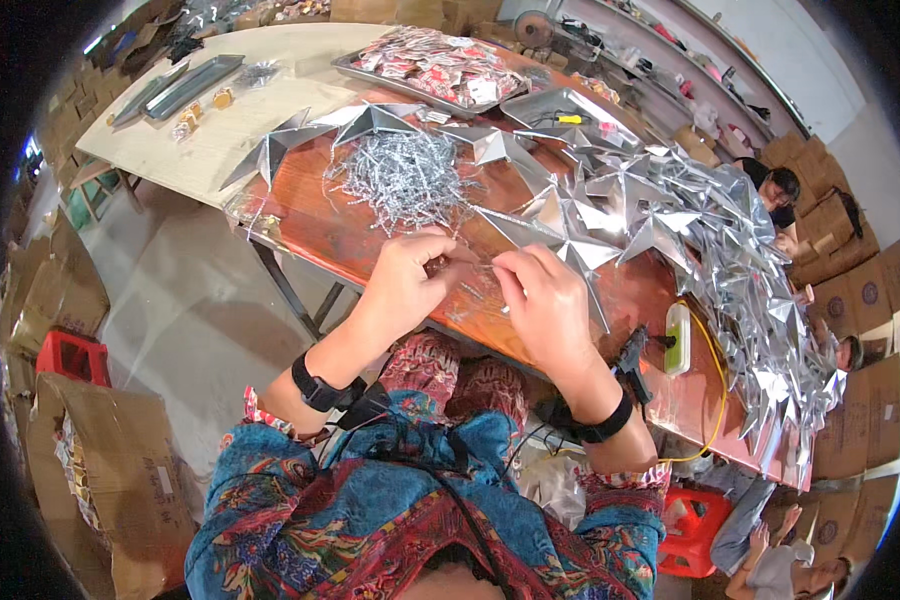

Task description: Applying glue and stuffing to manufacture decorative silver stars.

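My left hand (413, 282) and my right hand (548, 308) face each other over the near edge of the reddish table (320, 225). The fingertips of both are pinched together, a small gap apart. Whatever lies between them is too thin and small to make out. Just beyond my left hand sits a tangled heap of silver twisted strands (400, 178). Shiny silver folded stars (580, 245) spread from behind my right hand, growing into a large pile (740, 270) along the right side. A few more silver stars (370, 120) lie behind the heap.
A tray of red and white packets (435, 70) stands at the back, with dark trays (192, 86) on the pale table (270, 55). At right are a white and green power strip (677, 340) and its yellow cord (720, 400). Cardboard boxes, red stools and other people surround the table.
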A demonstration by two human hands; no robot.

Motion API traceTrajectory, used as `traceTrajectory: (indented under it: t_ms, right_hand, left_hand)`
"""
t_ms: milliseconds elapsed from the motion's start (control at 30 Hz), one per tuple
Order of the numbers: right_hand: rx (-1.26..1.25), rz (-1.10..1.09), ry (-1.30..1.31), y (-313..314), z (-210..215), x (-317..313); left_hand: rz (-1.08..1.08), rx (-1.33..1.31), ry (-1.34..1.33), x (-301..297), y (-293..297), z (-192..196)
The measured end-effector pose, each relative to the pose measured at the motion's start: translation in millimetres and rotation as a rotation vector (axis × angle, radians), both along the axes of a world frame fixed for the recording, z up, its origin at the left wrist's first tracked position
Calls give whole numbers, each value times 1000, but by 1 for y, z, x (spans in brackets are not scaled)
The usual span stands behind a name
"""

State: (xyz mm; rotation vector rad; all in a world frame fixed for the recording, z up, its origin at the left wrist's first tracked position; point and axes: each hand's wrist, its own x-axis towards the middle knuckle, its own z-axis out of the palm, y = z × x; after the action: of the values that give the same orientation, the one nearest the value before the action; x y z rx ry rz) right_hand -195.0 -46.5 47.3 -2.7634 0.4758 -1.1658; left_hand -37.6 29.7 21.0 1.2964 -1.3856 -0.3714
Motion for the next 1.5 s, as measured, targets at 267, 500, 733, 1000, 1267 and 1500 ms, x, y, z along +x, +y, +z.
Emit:
traceTrajectory:
  t_ms: [267,500,733,1000,1267,1500]
  right_hand:
    - [-97,22,-175,4,-16,-13]
    - [37,-22,-251,5,-31,-31]
    - [-166,27,-241,3,-31,-33]
    - [20,-11,-416,5,-42,-54]
    - [28,-54,-441,2,-48,-55]
    - [-8,-27,-434,-1,-48,-55]
  left_hand:
    - [-11,-152,-89,-18,-3,-7]
    - [120,-335,-319,-28,0,-8]
    - [-52,-251,-145,-37,-7,-10]
    - [28,-308,-270,-47,-4,-12]
    - [35,-315,-337,-52,-7,-14]
    - [46,-368,-362,-53,-8,-14]
